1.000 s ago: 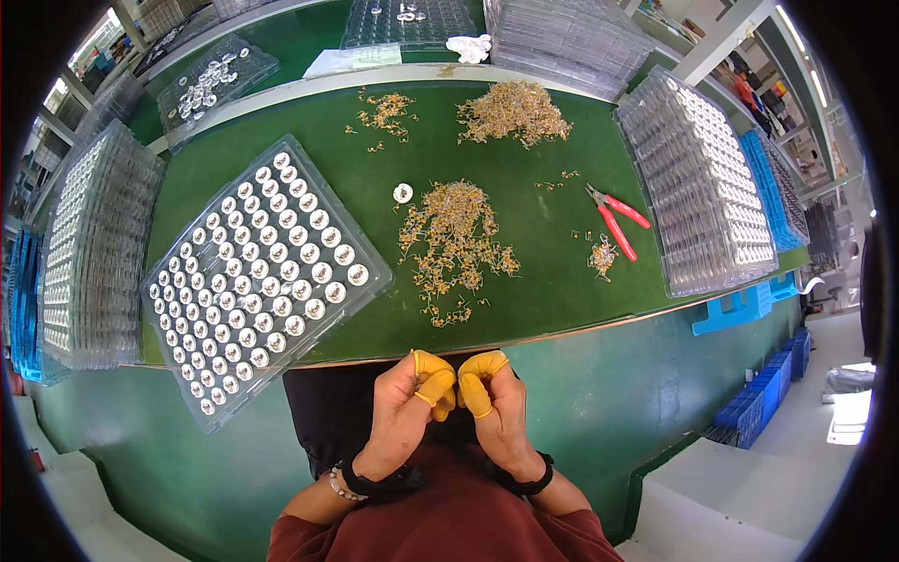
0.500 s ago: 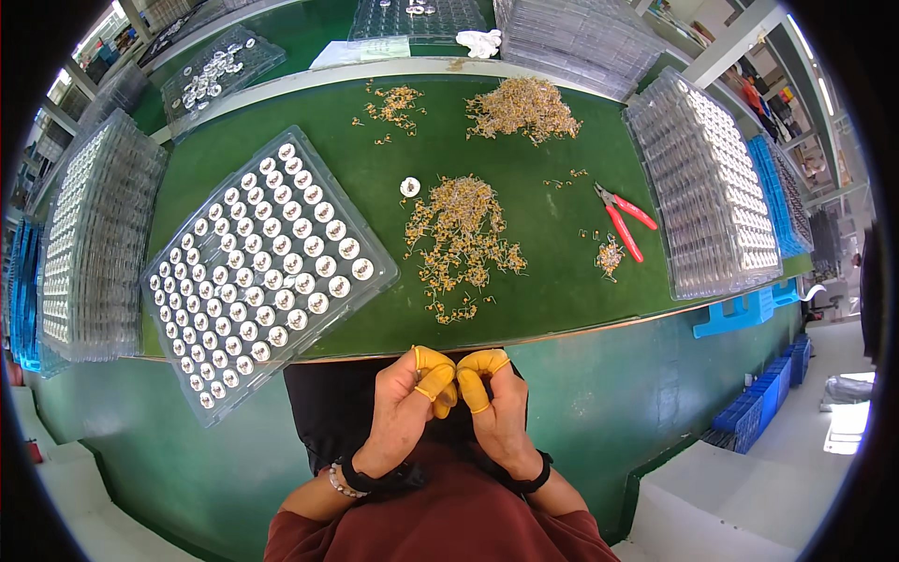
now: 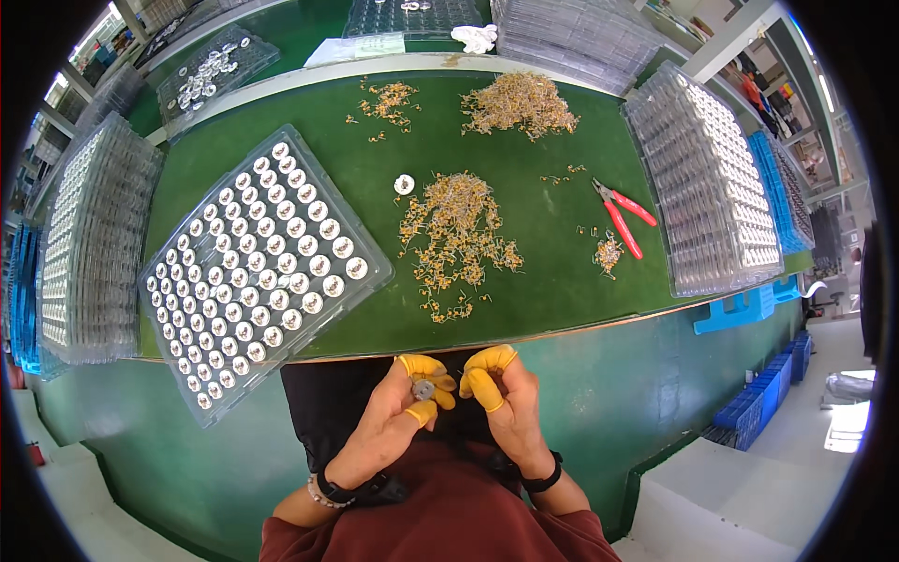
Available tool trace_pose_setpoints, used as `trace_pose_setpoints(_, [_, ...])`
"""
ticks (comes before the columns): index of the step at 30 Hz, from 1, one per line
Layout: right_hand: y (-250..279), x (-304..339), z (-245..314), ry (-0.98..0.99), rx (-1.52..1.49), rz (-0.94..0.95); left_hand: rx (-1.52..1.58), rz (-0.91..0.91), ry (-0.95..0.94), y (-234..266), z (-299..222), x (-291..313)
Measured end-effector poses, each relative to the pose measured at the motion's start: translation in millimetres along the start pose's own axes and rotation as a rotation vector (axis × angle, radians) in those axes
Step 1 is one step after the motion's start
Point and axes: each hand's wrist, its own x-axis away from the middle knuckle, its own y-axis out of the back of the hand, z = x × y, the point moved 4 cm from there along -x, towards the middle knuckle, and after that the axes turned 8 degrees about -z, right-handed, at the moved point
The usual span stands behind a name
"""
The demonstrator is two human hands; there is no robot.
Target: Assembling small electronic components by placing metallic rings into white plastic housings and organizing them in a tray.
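My left hand [image 3: 389, 403], with yellow finger cots on, pinches a small round grey metal part [image 3: 423, 390] in front of my lap, just off the table's near edge. Beside it is my right hand [image 3: 504, 398], its thumb and fingers, also in yellow cots, pressed together; whatever they hold is hidden. The two hands are apart. Beyond them on the table lies a pile of small orange components with wire legs [image 3: 457, 229]. To the left, a clear plastic tray [image 3: 361, 229] carries rows of round silvery parts. One loose round white part [image 3: 404, 184] sits by the pile.
Red-handled cutters [image 3: 623, 217] lie at the right near a small heap of components [image 3: 608, 253]. Further back are a larger heap [image 3: 521, 103] and a small scatter [image 3: 389, 105]. Tall stacks of trays stand left [image 3: 98, 244] and right [image 3: 707, 187]. The green table [image 3: 552, 281] ends before my lap.
My hands have parted from touching each other. The left has turned, bringing the round metal part into sight, and the right has shifted slightly right. The view has shifted a little.
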Motion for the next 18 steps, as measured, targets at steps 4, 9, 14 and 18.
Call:
trace_pose_setpoints(4, [0,4,-3,-0.057,-0.040,0.031,0.014,-0.047,0.075,-2,-7,4])
trace_pose_setpoints(9, [0,6,8,0.091,0.110,0.102,0.039,-0.045,0.022,-1,-7,7])
trace_pose_setpoints(14, [-3,9,14,0.133,0.118,0.098,0.025,-0.061,0.014,5,-3,7])
trace_pose_setpoints(18, [-5,11,11,0.100,0.050,0.108,0.096,0.005,0.011,7,-1,7])
